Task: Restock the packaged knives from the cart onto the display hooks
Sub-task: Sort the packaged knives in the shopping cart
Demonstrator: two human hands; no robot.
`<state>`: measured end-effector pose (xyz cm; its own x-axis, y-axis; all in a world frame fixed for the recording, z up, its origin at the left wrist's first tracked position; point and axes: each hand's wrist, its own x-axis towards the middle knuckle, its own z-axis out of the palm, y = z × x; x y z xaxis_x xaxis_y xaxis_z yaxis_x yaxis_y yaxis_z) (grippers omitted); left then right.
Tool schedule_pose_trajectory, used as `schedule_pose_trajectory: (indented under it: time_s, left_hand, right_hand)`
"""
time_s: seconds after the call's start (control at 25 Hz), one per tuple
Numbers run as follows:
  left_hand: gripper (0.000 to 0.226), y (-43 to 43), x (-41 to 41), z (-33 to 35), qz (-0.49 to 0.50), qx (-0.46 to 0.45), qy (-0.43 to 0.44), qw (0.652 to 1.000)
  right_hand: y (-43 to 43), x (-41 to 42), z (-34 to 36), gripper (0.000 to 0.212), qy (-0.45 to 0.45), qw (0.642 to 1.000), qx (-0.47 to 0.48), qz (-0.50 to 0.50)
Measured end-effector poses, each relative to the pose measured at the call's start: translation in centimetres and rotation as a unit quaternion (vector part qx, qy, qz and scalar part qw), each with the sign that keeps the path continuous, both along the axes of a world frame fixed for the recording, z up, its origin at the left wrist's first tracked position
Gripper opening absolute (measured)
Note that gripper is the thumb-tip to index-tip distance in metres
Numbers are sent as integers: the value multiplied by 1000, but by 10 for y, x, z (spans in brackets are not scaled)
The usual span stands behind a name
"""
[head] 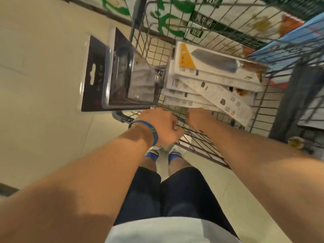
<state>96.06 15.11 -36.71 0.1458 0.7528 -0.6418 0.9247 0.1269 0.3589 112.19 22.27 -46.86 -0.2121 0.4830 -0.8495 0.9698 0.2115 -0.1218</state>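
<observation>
Cream floor tiling spreads under everything, smooth and evenly lit, an easy surface for wheels. Nearest the camera are dark shorts and white-and-blue shoes, standing close behind a wire shopping cart.

Both hands sit at the cart's grey handle bar. The left hand, with a blue wristband on the wrist, is curled over the bar. The right hand is balled into a fist just beside it and appears to wrap the same bar, though its fingers are hidden. I judge this grip is for steering the load, not for picking stock; no pack is in either hand.

Just beyond the bar lie the goods. The white packaged knives are stacked flat in the basket, a broad cleaver blade showing through the top pack beside a yellow wedge of card; flat stacking probably keeps them from sliding about. To their left, the dark blister-packed knives overhang the cart's edge, their cut-out hang slots facing outward, handy for slipping onto pegs later.

Farther on, white cartons printed in green show through the mesh, and a blue-topped box lies to the right. No display hooks are in view, so restocking looks not yet begun.
</observation>
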Motion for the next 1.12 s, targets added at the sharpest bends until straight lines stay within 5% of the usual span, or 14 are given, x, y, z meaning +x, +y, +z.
schedule_pose_trajectory:
  time_s: [0.32, 0.4, 0.48, 0.52, 0.56, 0.68, 0.92, 1.04, 1.12]
  left_hand:
    - [46, 0, 1, 0, -4, 14, 8, 1000]
    - [45, 1, 2, 0, -6, 16, 12, 1000]
    - [45, 2, 1, -1, -9, 14, 14, 1000]
    - [45, 2, 2, 0, -9, 14, 14, 1000]
    - [46, 1, 2, 0, -11, 16, 14, 1000]
    - [48, 1, 3, 1, -12, 16, 13, 1000]
    - [45, 4, 2, 3, -21, -2, 8, 1000]
    - [43, 5, 2, 4, -24, 2, 7, 1000]
    - [44, 4, 3, 4, -18, 4, 4, 1000]
  right_hand:
    - [26, 19, -29, 36, -52, 955, 133, -259]
    - [24, 17, -26, 36, 66, 856, 80, -506]
    - [30, 19, -19, 35, 187, 633, -30, -751]
    - [32, 25, -19, 34, 212, 554, -37, -804]
    - [34, 29, -20, 31, 208, 529, -26, -822]
    - [39, 24, -8, 27, 180, 554, 4, -813]
    - [62, 14, 64, 14, 222, 549, 47, -805]
    - [56, 16, 78, 6, 187, 593, 63, -780]
    - [49, 18, 76, 12, 159, 587, 68, -791]
